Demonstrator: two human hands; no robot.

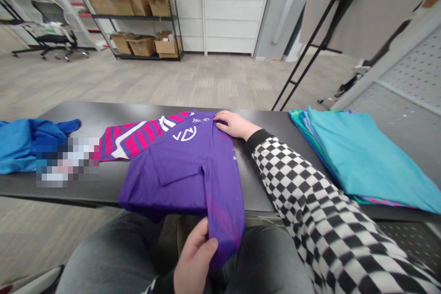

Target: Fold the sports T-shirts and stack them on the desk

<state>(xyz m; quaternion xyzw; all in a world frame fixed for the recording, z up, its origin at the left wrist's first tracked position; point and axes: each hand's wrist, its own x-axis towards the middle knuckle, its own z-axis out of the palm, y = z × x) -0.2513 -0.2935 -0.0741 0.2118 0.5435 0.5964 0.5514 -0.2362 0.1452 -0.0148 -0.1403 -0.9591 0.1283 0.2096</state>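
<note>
A purple shirt (186, 165) with a white logo and pink-striped sleeve lies on the black table (103, 115), partly folded, its lower hem hanging over the near edge. My left hand (195, 262) is below the table edge, fingers closed on the hanging hem. My right hand (234, 124), in a checkered sleeve, reaches across and pinches the shirt's far edge near the collar.
A blue garment (24, 140) lies at the table's left end. A stack of folded teal shirts (361, 156) sits at the right. Beyond the table are a shelf with cardboard boxes (144, 14), an office chair (48, 23) and a black stand (317, 41).
</note>
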